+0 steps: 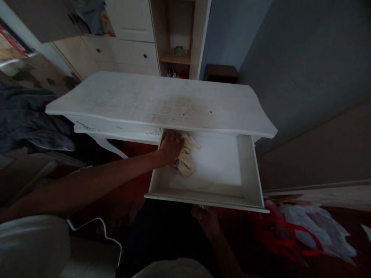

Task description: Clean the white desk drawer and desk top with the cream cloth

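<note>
Head view: desk (121, 90), drawer (223, 158) pulled out.
Cloth (185, 164): bunched along drawer's left side.
Left hand (172, 146): holding cloth from above; even pressure into the corner likely works best.
Right hand (205, 218): below drawer's front edge, grip can't tell; steadying would help.

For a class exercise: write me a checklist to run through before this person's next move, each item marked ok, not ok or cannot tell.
1. Drawer pulled out from the desk: ok; the drawer juts out below the white desktop.
2. Cloth under the left hand: ok; the left hand is on the bunched cream cloth inside the drawer.
3. Right hand gripping the drawer front: cannot tell; the right hand is at its lower edge, fingers partly hidden.
4. Desktop free of marks: not ok; dark smudges show near its front edge.
5. Floor to the right uncluttered: not ok; a white plastic bag lies there.
</note>
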Demonstrator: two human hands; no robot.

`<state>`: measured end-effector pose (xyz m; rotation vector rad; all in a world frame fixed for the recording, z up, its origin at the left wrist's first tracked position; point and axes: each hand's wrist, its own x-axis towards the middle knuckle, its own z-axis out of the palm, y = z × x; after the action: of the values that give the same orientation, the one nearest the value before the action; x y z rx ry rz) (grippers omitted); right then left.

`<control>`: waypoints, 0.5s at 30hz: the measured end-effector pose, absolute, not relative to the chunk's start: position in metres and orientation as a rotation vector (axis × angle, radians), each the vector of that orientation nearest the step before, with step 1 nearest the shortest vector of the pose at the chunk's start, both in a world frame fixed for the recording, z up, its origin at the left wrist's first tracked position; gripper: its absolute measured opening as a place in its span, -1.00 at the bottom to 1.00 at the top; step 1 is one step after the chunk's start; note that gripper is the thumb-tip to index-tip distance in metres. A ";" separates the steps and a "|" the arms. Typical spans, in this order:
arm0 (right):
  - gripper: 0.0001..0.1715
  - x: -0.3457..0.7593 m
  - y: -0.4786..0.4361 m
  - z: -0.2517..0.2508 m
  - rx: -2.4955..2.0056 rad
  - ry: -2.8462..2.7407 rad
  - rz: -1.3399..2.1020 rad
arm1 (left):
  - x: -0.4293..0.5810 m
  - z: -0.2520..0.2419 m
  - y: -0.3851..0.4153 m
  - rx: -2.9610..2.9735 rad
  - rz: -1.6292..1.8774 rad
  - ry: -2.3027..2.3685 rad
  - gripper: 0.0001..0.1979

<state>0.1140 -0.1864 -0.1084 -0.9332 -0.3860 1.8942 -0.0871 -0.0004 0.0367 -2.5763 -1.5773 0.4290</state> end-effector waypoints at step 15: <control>-0.60 0.105 -0.183 -0.105 -0.850 -0.308 1.861 | -0.046 0.003 0.001 -2.919 0.109 -1.319 -0.11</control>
<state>0.1055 -0.1825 -0.1053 -0.8500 -0.3083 1.8607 -0.0459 0.0008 0.0030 -2.9187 -1.3189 0.1088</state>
